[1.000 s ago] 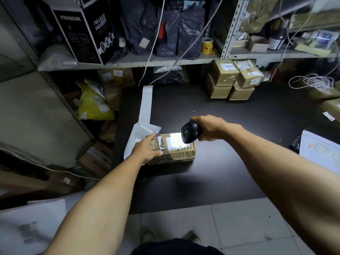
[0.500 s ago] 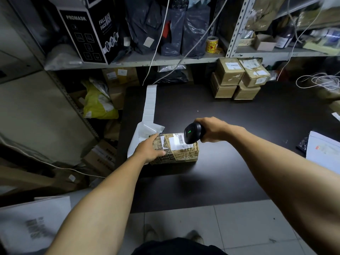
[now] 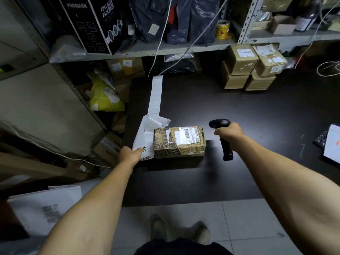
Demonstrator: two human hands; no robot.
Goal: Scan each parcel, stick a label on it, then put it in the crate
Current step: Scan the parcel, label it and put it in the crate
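Note:
A brown printed parcel with a white barcode label lies on the dark table. My right hand grips a black handheld scanner just right of the parcel, clear of it. To the parcel's left, my left hand pinches the near end of a long white label strip that runs back across the table. The fingertips are hidden under the strip. No crate is in view.
Several cardboard boxes are stacked at the table's back right. A shelf above holds black bags, a black mask box and a yellow tape roll. White papers lie at the right edge. Parcels and a yellow bag crowd the floor at left.
My right hand drew the scanner off the parcel to the right, and its light went out. My left hand left the parcel's corner and took hold of the label strip.

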